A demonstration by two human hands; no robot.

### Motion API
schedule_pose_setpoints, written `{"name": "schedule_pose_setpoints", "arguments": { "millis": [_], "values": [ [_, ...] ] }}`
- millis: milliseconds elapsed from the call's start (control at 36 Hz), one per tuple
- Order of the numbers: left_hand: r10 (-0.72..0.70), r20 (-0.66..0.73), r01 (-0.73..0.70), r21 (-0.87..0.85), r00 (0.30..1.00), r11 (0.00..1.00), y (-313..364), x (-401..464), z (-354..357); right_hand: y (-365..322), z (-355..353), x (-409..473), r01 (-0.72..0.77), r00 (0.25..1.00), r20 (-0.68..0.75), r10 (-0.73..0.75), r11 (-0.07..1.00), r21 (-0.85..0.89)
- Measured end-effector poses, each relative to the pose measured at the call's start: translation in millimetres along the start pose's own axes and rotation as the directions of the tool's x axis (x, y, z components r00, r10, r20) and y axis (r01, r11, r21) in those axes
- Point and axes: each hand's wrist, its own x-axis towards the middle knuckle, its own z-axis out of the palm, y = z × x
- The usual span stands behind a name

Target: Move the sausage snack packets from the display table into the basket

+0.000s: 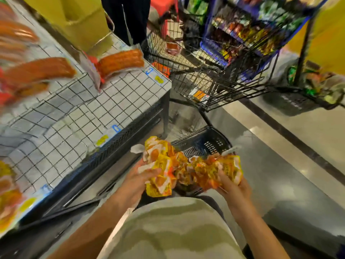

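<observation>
A bunch of yellow and orange sausage snack packets [179,167] hangs between both my hands, above a dark plastic basket [203,143] that stands on the floor. My left hand [141,176] grips the left end of the bunch. The right end is held by my right hand [233,182]. The packets hide much of the basket's inside. More yellow packets [9,199] lie at the near left end of the display table [104,101], blurred.
Larger packs of orange sausages [119,62] lie on the table's wire grid. A wire shopping cart [205,71] and a blue snack rack [252,34] stand ahead. A black basket [291,103] sits at right. Someone in dark trousers [128,17] stands beyond the table.
</observation>
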Motion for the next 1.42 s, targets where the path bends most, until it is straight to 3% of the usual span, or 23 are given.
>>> {"name": "schedule_pose_setpoints", "arguments": {
  "millis": [278,361,528,639,806,972,1111,1222,1417],
  "values": [
    [0.161,-0.131,-0.174,-0.096,0.978,0.980,-10.9,-68.9,-11.9,-6.5,17.6,-47.9,-0.044,0.966,0.258,-0.001,0.985,0.168],
    [0.237,-0.169,-0.245,-0.026,0.957,0.969,-17.1,-96.5,-19.6,-2.8,18.6,-61.7,0.013,0.951,0.308,-0.038,0.997,0.081],
    [0.334,-0.208,-0.352,-0.056,0.919,0.934,-30.3,-160.5,-46.7,10.0,28.5,-82.6,0.066,0.917,0.398,-0.039,0.996,-0.052],
    [0.398,-0.313,-0.431,-0.041,0.863,0.902,-41.3,-200.9,-67.0,22.2,48.2,-94.4,0.022,0.908,0.420,0.013,0.997,-0.079],
    [0.383,-0.468,-0.496,-0.143,0.796,0.856,-52.0,-241.0,-97.4,39.4,83.3,-115.7,-0.018,0.851,0.518,0.087,0.991,-0.136],
    [0.387,-0.523,-0.538,-0.171,0.759,0.825,-46.7,-264.9,-150.6,49.5,138.4,-136.4,0.016,0.861,0.499,0.095,0.977,-0.213],
    [0.406,-0.548,-0.559,-0.141,0.731,0.817,-24.8,-289.2,-208.3,42.9,203.2,-165.7,0.068,0.852,0.523,0.028,0.984,-0.163],
    [0.398,-0.568,-0.590,-0.201,0.720,0.782,0.3,-308.2,-250.2,26.9,262.9,-194.3,0.173,0.795,0.606,-0.021,0.966,-0.193],
    [0.434,-0.587,-0.625,-0.164,0.684,0.763,43.2,-329.0,-296.6,2.6,355.2,-226.4,0.317,0.710,0.694,-0.121,0.935,-0.161]
  ]
}}
